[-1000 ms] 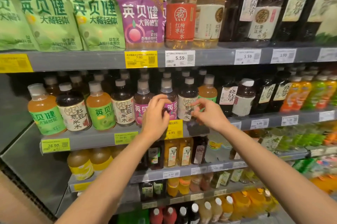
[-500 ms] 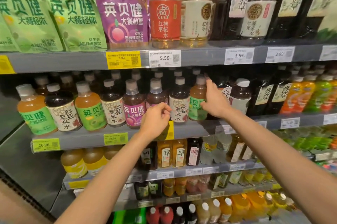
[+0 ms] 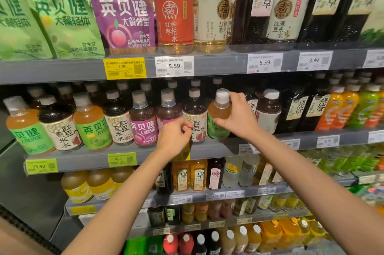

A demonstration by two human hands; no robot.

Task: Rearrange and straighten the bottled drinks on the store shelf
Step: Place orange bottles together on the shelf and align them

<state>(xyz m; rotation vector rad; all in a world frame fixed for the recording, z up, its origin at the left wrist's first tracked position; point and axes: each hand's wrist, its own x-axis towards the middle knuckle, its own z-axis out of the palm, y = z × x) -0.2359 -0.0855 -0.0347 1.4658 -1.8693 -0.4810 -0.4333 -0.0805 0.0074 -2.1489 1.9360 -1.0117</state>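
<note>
On the second shelf [image 3: 207, 151] stands a front row of small bottles with mixed labels: orange juice with green labels, dark drinks with cream labels, purple-labelled ones. My right hand [image 3: 239, 117] grips an orange green-label bottle [image 3: 219, 109] by its shoulder and neck, fingers near its pale cap. My left hand [image 3: 174, 140] hangs loosely curled in front of the shelf edge, before a dark cream-label bottle [image 3: 196, 117] and a purple-label bottle [image 3: 168, 113], holding nothing that I can see.
The top shelf [image 3: 218, 63] carries green and purple pouches [image 3: 122, 20] and tall bottles. Dark, orange and green bottles [image 3: 336, 109] fill the right of the second shelf. Lower shelves [image 3: 228, 194] hold more drinks. A grey side panel [image 3: 31, 192] bounds the left.
My right hand has closed around the orange green-label bottle's neck and shoulder. My left hand stays curled near the shelf edge. The camera has come closer.
</note>
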